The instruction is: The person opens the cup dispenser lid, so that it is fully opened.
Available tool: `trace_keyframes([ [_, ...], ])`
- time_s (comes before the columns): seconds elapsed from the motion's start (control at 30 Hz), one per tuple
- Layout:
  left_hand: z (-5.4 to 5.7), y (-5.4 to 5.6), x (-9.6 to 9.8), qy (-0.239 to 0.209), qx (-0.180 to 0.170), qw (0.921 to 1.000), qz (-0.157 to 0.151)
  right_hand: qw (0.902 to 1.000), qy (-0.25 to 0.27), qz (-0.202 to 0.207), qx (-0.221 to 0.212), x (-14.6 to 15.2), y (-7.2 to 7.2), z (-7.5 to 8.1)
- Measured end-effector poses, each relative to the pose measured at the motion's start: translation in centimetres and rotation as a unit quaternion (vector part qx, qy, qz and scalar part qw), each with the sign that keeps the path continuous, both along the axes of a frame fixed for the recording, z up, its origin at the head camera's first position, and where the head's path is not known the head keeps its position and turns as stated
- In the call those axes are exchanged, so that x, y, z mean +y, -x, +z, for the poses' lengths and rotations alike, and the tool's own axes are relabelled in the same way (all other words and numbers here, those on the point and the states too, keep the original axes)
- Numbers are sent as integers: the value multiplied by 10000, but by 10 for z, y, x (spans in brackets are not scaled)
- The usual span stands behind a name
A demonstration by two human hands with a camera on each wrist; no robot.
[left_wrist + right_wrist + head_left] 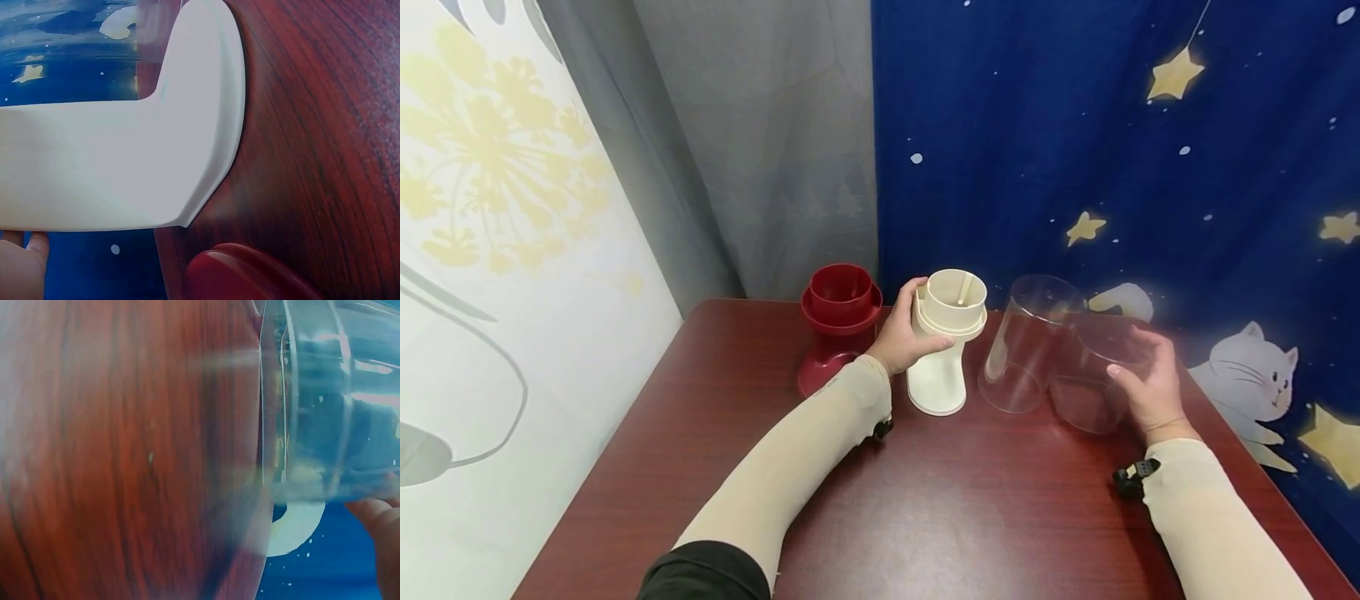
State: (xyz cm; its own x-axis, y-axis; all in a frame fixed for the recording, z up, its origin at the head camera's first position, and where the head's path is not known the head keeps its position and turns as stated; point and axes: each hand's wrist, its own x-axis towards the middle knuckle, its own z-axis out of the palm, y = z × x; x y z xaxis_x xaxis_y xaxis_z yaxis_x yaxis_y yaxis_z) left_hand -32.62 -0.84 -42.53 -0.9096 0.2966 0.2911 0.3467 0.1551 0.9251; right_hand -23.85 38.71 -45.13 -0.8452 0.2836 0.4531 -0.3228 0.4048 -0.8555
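A cream plastic stand (937, 385), with a round cup at its top and a wide foot, stands upright near the back of the table. My left hand (901, 340) grips it below the cup, thumb in front and fingers round the far side. In the left wrist view, the stand's pale foot (200, 112) fills the middle. On the right, my right hand (1156, 390) holds a clear cylinder (1084, 404) between thumb and fingers. The right wrist view shows this cylinder (319, 425) side-on; whether its base touches the table I cannot tell.
Another clear cylinder (1017, 367) stands between the cream stand and the held cylinder. Left of the left hand is a similar red stand (842, 310). The dark red wooden table (925, 508) meets grey and blue curtains (1000, 150) at its back edge.
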Motion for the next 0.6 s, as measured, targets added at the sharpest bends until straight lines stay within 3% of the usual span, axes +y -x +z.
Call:
trace_keyframes([
  [0.27, 0, -2, 0, -15, -70, 10000, -26, 9993, -138, 345, -76, 14, 0, -8],
  [0.6, 0, -2, 1, -95, -50, 9999, -24, 9974, -381, 609, -72, 19, -2, -6],
])
